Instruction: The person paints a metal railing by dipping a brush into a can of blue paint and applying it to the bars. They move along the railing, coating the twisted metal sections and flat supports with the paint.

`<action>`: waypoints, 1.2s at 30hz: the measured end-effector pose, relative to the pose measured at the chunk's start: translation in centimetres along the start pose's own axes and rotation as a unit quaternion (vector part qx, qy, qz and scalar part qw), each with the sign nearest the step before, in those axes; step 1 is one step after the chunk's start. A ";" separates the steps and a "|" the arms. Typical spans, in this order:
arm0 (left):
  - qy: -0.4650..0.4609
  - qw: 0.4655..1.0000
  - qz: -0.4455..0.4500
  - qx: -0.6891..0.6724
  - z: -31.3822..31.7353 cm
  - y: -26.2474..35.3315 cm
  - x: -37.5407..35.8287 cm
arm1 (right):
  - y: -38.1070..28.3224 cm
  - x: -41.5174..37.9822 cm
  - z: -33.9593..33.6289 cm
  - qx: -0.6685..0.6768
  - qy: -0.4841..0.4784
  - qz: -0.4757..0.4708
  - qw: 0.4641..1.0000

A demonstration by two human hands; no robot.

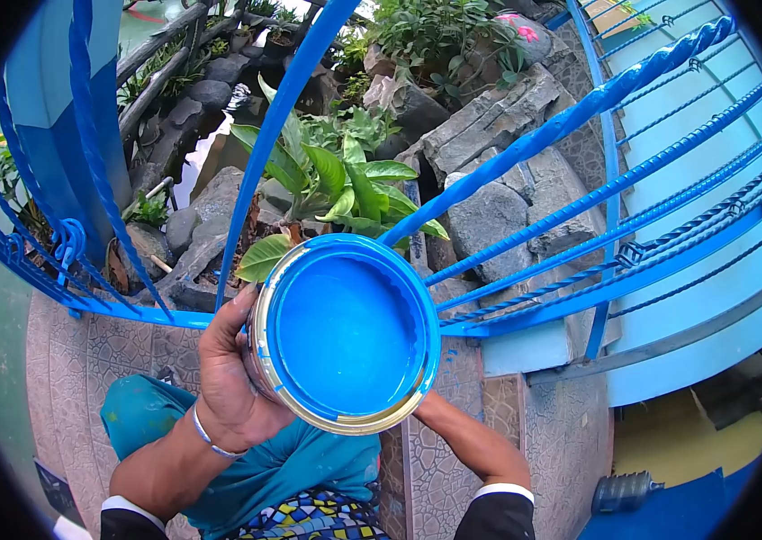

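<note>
A round can of bright blue paint (345,333) is held up in front of me, its open top facing the camera. Blue paint is smeared along its gold rim. My left hand (235,387) grips the can's left side, thumb up near the rim, with a metal bangle at the wrist. From the lower right my right hand (424,409) reaches behind the can. Only its wrist side shows; the fingers are hidden, so whether they grip the can cannot be seen. Just beyond the can stands a blue metal railing (543,139) with twisted bars.
Leafy plants (336,180) and grey rocks (480,216) lie behind the railing. A blue pillar (70,135) rises at the left. Patterned stone tiles (543,450) surround my knees in teal trousers (300,477). A clear plastic container (624,492) lies at the lower right.
</note>
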State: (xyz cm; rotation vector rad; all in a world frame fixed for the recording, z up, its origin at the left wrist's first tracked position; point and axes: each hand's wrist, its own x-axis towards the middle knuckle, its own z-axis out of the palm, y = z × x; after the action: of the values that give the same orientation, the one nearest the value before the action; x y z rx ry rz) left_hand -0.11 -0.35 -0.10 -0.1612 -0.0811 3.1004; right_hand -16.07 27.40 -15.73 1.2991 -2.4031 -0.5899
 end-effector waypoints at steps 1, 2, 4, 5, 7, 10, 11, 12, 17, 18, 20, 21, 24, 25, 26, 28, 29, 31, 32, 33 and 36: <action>0.002 1.000 0.001 0.004 0.0 0.0 0.0 | -0.2 -0.1 0.4 -0.035 0.006 0.000 0.999; 0.004 1.000 0.003 0.007 0.1 0.0 0.0 | -0.4 -0.2 0.9 -0.071 0.020 -0.006 0.997; 0.007 1.000 0.003 0.009 0.1 0.0 0.0 | -0.6 0.0 -0.1 -0.096 0.055 -0.014 0.994; 0.007 1.000 0.001 0.009 0.1 0.0 0.0 | -0.4 0.1 -0.5 -0.078 0.056 -0.013 0.995; 0.003 1.000 -0.004 0.008 0.1 0.0 0.1 | 0.2 0.5 -1.4 -0.044 0.058 -0.007 0.997; -0.001 1.000 -0.002 0.009 -0.2 -0.1 0.2 | 0.4 0.4 -1.0 -0.007 0.043 0.000 0.999; 0.003 1.000 0.003 0.009 -0.1 -0.1 0.2 | 0.0 -0.4 0.5 -0.003 0.023 0.000 1.000; 0.008 1.000 0.008 0.009 -0.1 -0.2 0.2 | -0.2 -0.2 0.3 0.001 0.003 -0.001 1.000; 0.008 1.000 -0.001 0.011 0.3 -0.2 0.4 | 1.1 2.4 -6.2 -0.042 0.150 -0.043 0.987; 0.008 1.000 -0.007 0.011 0.4 -0.2 0.4 | 1.4 2.3 -6.2 -0.031 0.146 -0.043 0.988; 0.012 1.000 -0.005 0.011 0.2 -0.3 0.5 | 1.8 1.3 -3.5 -0.016 0.115 -0.033 0.993; 0.014 1.000 -0.002 0.010 0.1 -0.3 0.5 | 1.6 1.3 -3.6 -0.004 0.100 -0.033 0.994; 0.021 1.000 0.004 0.016 0.2 -0.3 0.4 | 0.9 0.8 -4.1 0.039 0.089 -0.044 0.994; 0.016 1.000 0.002 0.012 -0.3 -0.3 0.4 | 0.7 0.9 -4.2 0.049 0.096 -0.049 0.993; 0.011 1.000 -0.001 0.008 -1.1 -0.1 0.4 | 0.8 1.0 -3.5 0.048 0.114 -0.051 0.991; 0.002 1.000 -0.010 0.007 -1.1 -0.1 0.4 | 1.2 0.9 -3.3 0.041 0.126 -0.042 0.990; -0.001 1.000 -0.016 0.011 -0.6 -0.1 0.2 | 1.5 0.7 -3.4 0.035 0.120 -0.032 0.992; -0.007 1.000 -0.023 0.007 -0.2 0.0 0.2 | 1.8 0.5 -3.6 0.025 0.109 -0.012 0.994; -0.009 1.000 -0.023 -0.002 -0.4 0.0 0.1 | 1.2 0.0 -1.9 0.221 0.119 0.048 0.967; -0.011 1.000 -0.024 -0.010 -0.6 0.0 0.1 | -0.4 -1.2 1.7 0.408 0.124 0.104 0.899; -0.059 0.998 -0.015 0.003 -0.9 -0.3 0.3 | -2.2 -1.4 3.4 0.558 0.142 0.170 0.800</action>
State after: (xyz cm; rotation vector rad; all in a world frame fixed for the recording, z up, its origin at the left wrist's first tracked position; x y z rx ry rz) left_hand -0.30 0.01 -1.06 0.0234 -0.0780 3.0774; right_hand -15.41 28.17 -19.88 1.0667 -2.5977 1.2287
